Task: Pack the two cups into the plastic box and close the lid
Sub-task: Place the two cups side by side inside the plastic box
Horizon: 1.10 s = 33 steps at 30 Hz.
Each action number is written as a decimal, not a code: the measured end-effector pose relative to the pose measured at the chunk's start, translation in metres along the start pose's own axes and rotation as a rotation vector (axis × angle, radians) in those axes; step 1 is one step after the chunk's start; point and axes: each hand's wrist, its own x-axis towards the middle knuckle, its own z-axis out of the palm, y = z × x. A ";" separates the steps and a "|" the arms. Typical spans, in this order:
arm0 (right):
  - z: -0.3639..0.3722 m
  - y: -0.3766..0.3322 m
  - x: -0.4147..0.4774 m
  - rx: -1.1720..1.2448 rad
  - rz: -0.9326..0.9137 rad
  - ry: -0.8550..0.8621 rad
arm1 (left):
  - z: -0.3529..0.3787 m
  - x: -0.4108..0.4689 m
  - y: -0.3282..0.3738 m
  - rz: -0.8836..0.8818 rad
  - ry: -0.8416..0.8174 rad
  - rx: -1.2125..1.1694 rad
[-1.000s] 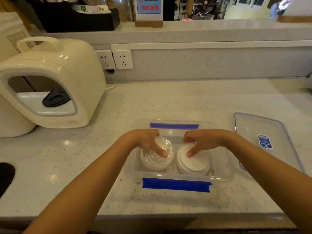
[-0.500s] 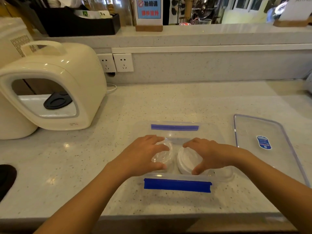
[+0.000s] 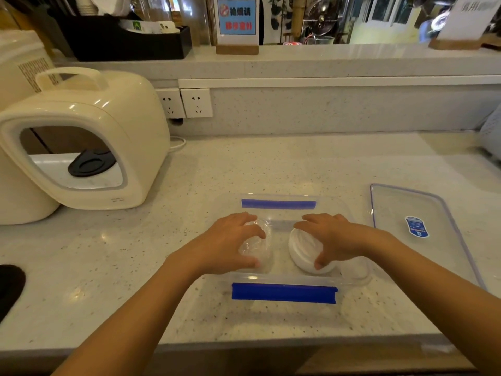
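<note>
A clear plastic box [image 3: 355,272] with blue clips on its near and far sides sits on the counter in front of me. Two cups stand inside it. My left hand [image 3: 230,245] wraps over the clear-lidded cup [image 3: 260,245] on the left. My right hand [image 3: 336,237] grips the white-lidded cup [image 3: 301,248] on the right. A gap separates the two cups. The box's clear lid [image 3: 414,213], with a blue sticker, lies flat on the counter to the right of the box.
A cream appliance [image 3: 89,137] with a handle stands at the left. Wall sockets [image 3: 187,103] sit behind it. A raised ledge at the back holds a black tray [image 3: 122,39] and a blue sign [image 3: 237,20]. The counter's front edge runs just below the box.
Both hands have shifted from resting on top of the cups to gripping them from the sides, and the cups now stand slightly further apart inside the box.
</note>
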 end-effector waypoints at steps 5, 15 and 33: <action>0.000 -0.001 -0.005 0.053 0.073 0.062 | 0.005 -0.002 0.006 -0.097 0.160 0.059; -0.001 -0.004 0.001 0.146 0.115 0.028 | 0.002 0.002 0.004 -0.073 0.083 0.059; 0.002 -0.009 -0.028 0.170 0.191 0.024 | 0.003 -0.010 -0.012 -0.016 0.214 0.056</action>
